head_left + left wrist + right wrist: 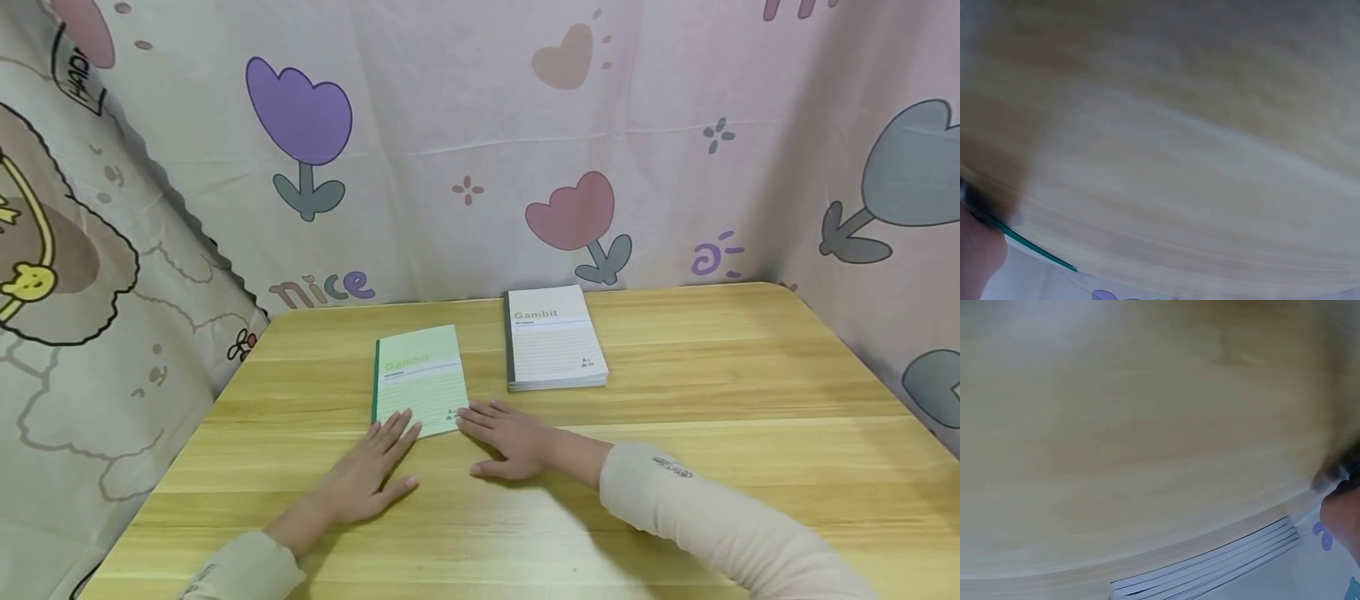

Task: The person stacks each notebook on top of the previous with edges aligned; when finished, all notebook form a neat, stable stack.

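A pale green notebook [420,375] with a dark green spine lies flat on the wooden table, slightly tilted. My left hand [360,479] reaches its bottom edge, palm down, fingers straight, fingertips on the cover and thumb spread out to the right. At the bottom right corner my right hand [513,442] lies with its straight fingertips right at the notebook's edge, thumb apart. In the left wrist view the green spine [1041,251] shows beyond part of the hand [982,256]. Only a bit of the right hand [1342,519] appears in the right wrist view.
A stack of white notebooks [555,342] with dark spines stands behind the right hand, near the table's back edge. Its layered page edges [1210,565] show in the right wrist view. A patterned curtain [435,150] hangs behind the wooden table [712,367] and along both sides.
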The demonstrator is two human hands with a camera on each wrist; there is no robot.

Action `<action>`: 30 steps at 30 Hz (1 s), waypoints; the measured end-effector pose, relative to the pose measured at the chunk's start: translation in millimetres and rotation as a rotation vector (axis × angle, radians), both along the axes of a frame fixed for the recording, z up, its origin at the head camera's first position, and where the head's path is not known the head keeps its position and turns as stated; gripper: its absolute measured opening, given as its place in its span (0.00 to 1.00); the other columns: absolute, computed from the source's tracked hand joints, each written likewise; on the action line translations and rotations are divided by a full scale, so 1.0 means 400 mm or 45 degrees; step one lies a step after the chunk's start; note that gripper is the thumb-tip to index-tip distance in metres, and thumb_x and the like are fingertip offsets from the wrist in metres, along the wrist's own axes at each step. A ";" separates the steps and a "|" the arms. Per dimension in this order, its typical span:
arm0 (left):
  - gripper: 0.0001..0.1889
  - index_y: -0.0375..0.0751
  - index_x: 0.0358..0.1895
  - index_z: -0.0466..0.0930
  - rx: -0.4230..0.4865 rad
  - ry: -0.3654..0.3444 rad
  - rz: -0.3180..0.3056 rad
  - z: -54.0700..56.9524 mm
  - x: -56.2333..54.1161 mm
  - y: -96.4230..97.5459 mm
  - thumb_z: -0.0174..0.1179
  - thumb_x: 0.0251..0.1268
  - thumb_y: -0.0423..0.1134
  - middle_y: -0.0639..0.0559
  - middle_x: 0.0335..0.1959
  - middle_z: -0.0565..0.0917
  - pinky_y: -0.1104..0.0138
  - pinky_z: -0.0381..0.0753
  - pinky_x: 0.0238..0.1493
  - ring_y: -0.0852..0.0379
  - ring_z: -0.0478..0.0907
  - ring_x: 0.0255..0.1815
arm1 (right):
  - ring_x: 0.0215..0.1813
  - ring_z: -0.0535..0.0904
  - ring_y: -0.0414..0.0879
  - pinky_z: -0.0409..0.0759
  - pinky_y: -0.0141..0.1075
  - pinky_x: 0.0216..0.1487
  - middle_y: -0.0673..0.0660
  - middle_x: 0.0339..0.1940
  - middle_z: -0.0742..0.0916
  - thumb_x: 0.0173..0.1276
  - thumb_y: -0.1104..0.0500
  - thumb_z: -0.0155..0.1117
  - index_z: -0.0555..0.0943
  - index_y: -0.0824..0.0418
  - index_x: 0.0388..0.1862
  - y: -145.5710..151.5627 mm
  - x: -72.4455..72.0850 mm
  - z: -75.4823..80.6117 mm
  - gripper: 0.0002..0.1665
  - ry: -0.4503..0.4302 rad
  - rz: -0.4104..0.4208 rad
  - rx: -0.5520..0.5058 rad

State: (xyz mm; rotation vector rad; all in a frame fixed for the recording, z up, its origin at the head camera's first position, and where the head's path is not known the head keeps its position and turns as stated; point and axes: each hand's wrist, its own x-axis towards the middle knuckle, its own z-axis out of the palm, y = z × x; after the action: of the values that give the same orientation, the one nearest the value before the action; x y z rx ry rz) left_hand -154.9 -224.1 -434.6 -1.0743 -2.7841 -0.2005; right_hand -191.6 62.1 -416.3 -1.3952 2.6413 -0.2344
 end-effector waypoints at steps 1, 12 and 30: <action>0.36 0.39 0.71 0.54 -0.004 0.013 -0.014 0.001 0.001 0.004 0.50 0.66 0.55 0.39 0.73 0.55 0.75 0.23 0.71 0.41 0.54 0.72 | 0.77 0.46 0.51 0.47 0.47 0.75 0.54 0.76 0.55 0.70 0.38 0.43 0.51 0.58 0.74 0.005 0.001 0.000 0.41 -0.001 0.000 -0.002; 0.36 0.40 0.71 0.54 -0.003 0.002 -0.079 0.011 0.011 0.041 0.49 0.66 0.56 0.39 0.73 0.55 0.75 0.24 0.71 0.42 0.54 0.73 | 0.77 0.45 0.48 0.46 0.44 0.76 0.52 0.76 0.54 0.70 0.36 0.41 0.50 0.57 0.75 0.053 0.021 0.007 0.42 0.009 -0.021 0.045; 0.36 0.41 0.72 0.52 0.017 -0.067 -0.133 0.011 0.034 0.111 0.48 0.67 0.56 0.40 0.74 0.52 0.70 0.32 0.74 0.44 0.51 0.74 | 0.76 0.50 0.53 0.51 0.47 0.74 0.58 0.74 0.59 0.70 0.39 0.44 0.55 0.62 0.73 0.131 0.054 0.007 0.41 0.049 0.014 -0.044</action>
State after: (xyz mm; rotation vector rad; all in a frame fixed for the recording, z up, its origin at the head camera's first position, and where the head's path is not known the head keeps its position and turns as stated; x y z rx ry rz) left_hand -141.1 -179.6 -430.2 -1.2296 -2.7706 -0.2630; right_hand -169.9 114.6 -413.7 -1.4384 2.6721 -0.2556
